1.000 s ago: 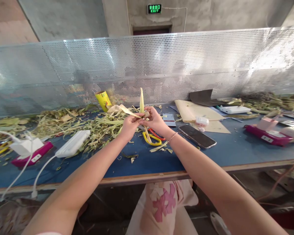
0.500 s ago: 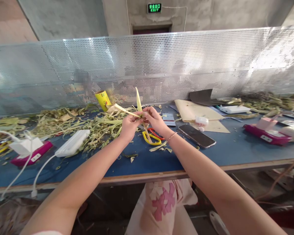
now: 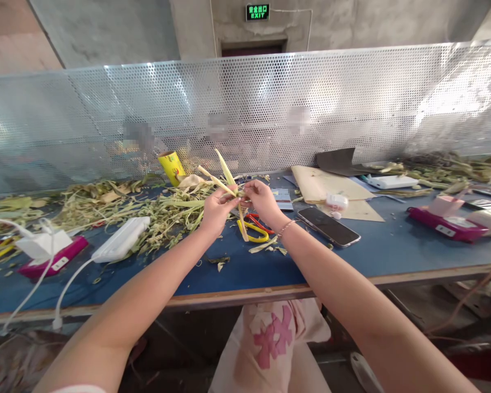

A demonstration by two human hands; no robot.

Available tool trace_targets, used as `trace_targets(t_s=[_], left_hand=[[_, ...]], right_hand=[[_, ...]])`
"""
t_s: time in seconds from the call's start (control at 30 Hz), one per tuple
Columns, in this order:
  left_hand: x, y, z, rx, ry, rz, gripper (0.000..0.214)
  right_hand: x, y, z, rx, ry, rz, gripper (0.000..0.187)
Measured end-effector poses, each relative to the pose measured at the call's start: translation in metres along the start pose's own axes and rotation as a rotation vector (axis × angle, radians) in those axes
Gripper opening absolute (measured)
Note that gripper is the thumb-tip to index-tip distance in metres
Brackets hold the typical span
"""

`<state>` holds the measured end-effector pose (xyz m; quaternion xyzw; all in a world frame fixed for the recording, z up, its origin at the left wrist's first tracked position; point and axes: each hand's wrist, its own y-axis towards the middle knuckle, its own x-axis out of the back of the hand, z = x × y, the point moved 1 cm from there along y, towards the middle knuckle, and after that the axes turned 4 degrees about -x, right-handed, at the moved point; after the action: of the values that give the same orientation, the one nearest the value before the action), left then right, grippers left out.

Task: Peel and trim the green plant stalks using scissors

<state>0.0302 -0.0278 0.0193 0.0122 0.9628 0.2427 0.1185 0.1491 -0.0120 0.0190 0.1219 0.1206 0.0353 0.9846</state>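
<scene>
Several pale yellow-green dried leaf strips cross each other in the air above the table. My left hand pinches them from the left, thumb and fingers closed. From the right, my right hand has its fingers closed on the same strips near the crossing. Two strips point up and away, and one hangs down below the fingers. Under my hands lie scissors with yellow and red handles. The exact crossing is partly hidden by my fingertips.
Dried leaf scraps lie heaped to the left, near a yellow can. A white power bank with a cable lies nearer me. On the right are a phone, an earphone case and brown paper. Perforated metal stands behind.
The crossed strips have turned in my hands: the upright ones lean further left, and the lower end hangs more plainly beneath. Both hands stay in nearly the same place.
</scene>
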Motion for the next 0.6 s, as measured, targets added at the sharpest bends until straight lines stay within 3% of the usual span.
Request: trace_targets(t_s=[0.23, 0.33, 0.5, 0.6], left_hand=[[-0.001, -0.001, -0.004, 0.077, -0.06, -0.007, 0.047], [0.001, 0.0, -0.002, 0.093, -0.058, 0.0, 0.049], [0.006, 0.004, 0.005, -0.022, 0.131, 0.084, 0.044], [0.008, 0.006, 0.008, -0.155, 0.277, 0.127, 0.037]], right_hand=[[-0.001, -0.001, 0.0, 0.005, 0.02, 0.032, 0.007], [0.0, -0.001, 0.0, 0.068, -0.095, 0.06, 0.004], [0.008, -0.004, 0.005, 0.472, -0.712, -0.026, 0.016], [0.01, -0.008, 0.009, 0.652, -0.921, -0.083, 0.029]])
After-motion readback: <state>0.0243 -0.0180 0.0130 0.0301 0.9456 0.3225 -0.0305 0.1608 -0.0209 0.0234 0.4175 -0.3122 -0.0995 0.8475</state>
